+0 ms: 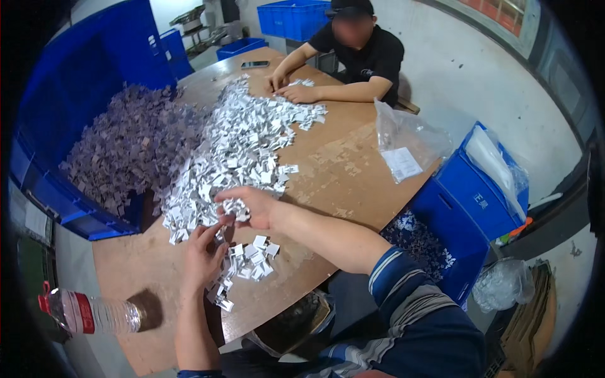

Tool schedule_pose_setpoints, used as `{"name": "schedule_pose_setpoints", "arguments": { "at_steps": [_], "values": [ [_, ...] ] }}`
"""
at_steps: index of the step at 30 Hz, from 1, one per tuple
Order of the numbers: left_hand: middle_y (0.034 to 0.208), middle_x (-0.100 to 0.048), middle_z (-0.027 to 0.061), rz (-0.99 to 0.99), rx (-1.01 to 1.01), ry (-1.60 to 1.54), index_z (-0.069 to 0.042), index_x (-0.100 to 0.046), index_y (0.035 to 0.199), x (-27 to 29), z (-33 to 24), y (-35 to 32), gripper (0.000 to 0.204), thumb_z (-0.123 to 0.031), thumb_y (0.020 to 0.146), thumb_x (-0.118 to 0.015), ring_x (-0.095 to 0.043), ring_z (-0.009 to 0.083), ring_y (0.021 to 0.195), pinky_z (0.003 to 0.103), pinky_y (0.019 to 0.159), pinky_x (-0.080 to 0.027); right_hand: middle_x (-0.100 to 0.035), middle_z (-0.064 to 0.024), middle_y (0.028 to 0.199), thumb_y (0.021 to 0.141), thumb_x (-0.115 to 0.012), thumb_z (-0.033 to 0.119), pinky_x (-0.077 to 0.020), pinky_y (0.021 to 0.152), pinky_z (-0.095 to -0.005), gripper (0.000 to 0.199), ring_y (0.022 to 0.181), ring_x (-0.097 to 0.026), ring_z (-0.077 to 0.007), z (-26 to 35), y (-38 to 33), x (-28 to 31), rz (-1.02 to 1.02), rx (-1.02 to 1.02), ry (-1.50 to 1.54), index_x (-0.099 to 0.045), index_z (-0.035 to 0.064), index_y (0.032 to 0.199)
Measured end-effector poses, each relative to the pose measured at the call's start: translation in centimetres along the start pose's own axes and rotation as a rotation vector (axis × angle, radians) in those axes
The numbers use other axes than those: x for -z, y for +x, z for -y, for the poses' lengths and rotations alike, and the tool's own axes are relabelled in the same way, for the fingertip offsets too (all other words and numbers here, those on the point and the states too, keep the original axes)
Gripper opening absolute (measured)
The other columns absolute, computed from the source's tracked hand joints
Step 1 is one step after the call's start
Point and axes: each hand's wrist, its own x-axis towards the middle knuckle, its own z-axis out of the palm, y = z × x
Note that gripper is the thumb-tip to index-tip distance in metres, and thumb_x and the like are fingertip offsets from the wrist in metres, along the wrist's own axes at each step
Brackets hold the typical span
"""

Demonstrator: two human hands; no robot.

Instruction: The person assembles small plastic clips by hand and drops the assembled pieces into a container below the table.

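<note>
Cupped handful in right hand (257, 208), left hand (203, 257) close in

Clock centred on the person's hands, 12 pointing away from the body. Right hand: fingers curled around a clutch of small silvery pieces (237, 209). Left hand: at 7 o'clock of the right, fingers bent, tips close to the right hand's fingers; cannot tell whether it grips a piece.

Main heap (236, 145) of like pieces begins by the hands, runs out toward 12 across a brown table (343, 176). Smaller scatter (253, 259) at 5, near the table edge.

At 10, large blue bin (82, 66), tilted, its shaded pieces running on into the heap. At 8, clear bottle (113, 314), red cap and label. Phone (255, 64) at 12, beyond the heap.

Co-worker (380, 57) at 1, dark top and cap, both hands at the heap's far edge. Clear plastic bag (413, 135) with white slip at 2. Lower blue bin (463, 258) at 3, pieces inside. Cardboard sheets (532, 315) at 4.
</note>
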Motion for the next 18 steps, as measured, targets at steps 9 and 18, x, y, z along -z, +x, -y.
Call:
{"name": "schedule_pose_setpoints", "arguments": {
  "at_steps": [9, 18],
  "values": [
    [0.087, -0.059, 0.0058, -0.055, -0.069, 0.0, -0.003, -0.067, 0.092, -0.7, 1.2, 0.3, 0.009, -0.003, 0.085, -0.073, -0.058, 0.019, 0.076, 0.029, 0.07, -0.049, -0.066, -0.0062, 0.073, 0.086, -0.073, 0.01, -0.0326, 0.041, -0.0206, 0.014, 0.056, -0.057, -0.0098, -0.9, -1.1, -0.9, -0.038, 0.139, -0.562, -0.069, 0.0065, 0.099],
    [0.081, -0.064, 0.0052, -0.122, 0.07, -0.309, -0.003, -0.064, 0.095, -0.5, 1.4, 0.1, 0.011, -0.001, 0.085, -0.066, -0.059, 0.0167, 0.069, 0.029, 0.065, -0.049, -0.072, -0.0097, 0.081, 0.087, -0.071, 0.014, -0.0504, 0.059, -0.0286, 0.018, 0.066, -0.065, -0.0178, -2.6, 0.4, 0.8, -0.093, 0.489, -1.265, -0.073, 0.001, 0.1]
  ]
}}
